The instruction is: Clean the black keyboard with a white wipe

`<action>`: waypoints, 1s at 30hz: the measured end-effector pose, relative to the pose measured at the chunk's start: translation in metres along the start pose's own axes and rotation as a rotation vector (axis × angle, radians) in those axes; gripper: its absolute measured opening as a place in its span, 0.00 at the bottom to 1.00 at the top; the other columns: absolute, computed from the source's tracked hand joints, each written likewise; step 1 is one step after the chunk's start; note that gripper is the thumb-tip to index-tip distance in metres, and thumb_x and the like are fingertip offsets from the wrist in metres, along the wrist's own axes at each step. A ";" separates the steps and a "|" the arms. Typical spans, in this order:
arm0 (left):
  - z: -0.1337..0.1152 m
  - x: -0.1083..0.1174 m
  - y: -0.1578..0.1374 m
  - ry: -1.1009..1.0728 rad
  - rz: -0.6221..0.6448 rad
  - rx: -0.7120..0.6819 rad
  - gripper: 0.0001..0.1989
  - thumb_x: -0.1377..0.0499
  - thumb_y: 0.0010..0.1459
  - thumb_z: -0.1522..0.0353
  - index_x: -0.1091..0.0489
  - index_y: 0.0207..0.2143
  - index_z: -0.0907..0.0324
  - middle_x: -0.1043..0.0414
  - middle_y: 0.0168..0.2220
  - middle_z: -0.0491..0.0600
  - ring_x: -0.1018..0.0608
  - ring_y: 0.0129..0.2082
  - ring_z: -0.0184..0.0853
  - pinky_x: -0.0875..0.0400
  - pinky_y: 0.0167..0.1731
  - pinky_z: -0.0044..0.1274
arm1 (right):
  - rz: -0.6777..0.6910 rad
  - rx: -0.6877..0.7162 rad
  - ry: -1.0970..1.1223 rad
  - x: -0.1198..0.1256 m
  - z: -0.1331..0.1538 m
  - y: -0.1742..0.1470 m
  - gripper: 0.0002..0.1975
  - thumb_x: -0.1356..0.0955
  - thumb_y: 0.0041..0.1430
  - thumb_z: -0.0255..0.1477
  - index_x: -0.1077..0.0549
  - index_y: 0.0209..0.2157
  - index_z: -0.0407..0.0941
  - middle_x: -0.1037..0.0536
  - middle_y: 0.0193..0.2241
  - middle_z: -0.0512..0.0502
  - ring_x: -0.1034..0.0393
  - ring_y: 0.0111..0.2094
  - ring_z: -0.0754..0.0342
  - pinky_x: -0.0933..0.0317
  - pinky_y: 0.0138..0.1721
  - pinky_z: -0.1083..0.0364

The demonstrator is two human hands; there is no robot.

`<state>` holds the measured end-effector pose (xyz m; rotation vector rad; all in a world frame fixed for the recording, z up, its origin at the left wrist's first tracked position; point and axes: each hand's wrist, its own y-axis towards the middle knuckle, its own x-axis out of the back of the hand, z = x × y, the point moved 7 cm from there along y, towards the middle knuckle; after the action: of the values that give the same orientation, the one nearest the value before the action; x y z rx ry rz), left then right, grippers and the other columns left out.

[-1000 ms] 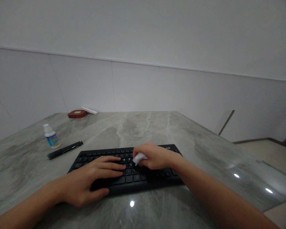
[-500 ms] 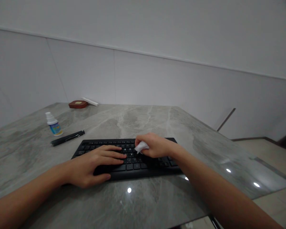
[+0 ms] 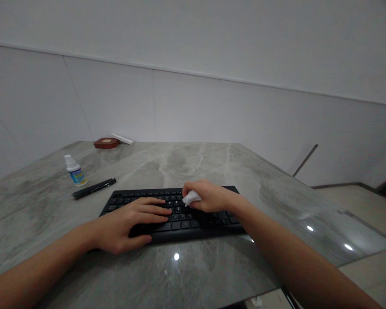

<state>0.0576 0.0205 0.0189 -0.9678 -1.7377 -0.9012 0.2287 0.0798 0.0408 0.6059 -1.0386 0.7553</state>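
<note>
A black keyboard lies on the grey marbled table in front of me. Over its left part my left hand rests with fingers spread on the keys, the thumb along the front edge. My right hand is closed around a crumpled white tissue, which pokes out below the curled fingers. That hand is above the right half of the keyboard, and the tissue is at the keys; whether it touches them I cannot tell. Both hands hide some of the keys.
Left of the keyboard lie a black brush-like tool and a white spray bottle with a blue label. A reddish-brown case and a white flat object sit at the back by the wall. The tabletop ends at the right.
The view has shifted very slightly, so the bottle and the black tool appear a little lower and further right. Both hands keep nearly the same places on the keyboard.
</note>
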 end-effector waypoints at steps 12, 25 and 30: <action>-0.001 0.001 0.001 -0.006 -0.019 -0.019 0.28 0.41 0.59 0.71 0.37 0.63 0.52 0.34 0.63 0.51 0.38 0.66 0.49 0.37 0.61 0.45 | -0.015 -0.018 -0.024 0.001 -0.001 -0.001 0.15 0.30 0.52 0.20 0.28 0.42 0.44 0.23 0.35 0.48 0.31 0.37 0.53 0.41 0.38 0.56; -0.001 0.000 0.001 0.010 -0.011 -0.028 0.27 0.42 0.61 0.70 0.37 0.63 0.53 0.35 0.63 0.51 0.39 0.66 0.49 0.37 0.61 0.45 | 0.024 0.012 -0.007 -0.002 -0.001 0.000 0.13 0.31 0.51 0.19 0.27 0.41 0.42 0.22 0.34 0.47 0.30 0.35 0.54 0.41 0.37 0.57; 0.001 -0.001 0.000 0.014 -0.007 -0.017 0.27 0.42 0.62 0.70 0.37 0.63 0.52 0.36 0.64 0.50 0.40 0.66 0.48 0.37 0.62 0.45 | -0.039 -0.035 -0.015 0.003 -0.007 0.000 0.14 0.30 0.52 0.21 0.27 0.43 0.43 0.22 0.36 0.47 0.29 0.37 0.52 0.41 0.39 0.56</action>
<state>0.0574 0.0206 0.0177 -0.9649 -1.7255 -0.9271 0.2336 0.0859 0.0406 0.6012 -1.0487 0.6979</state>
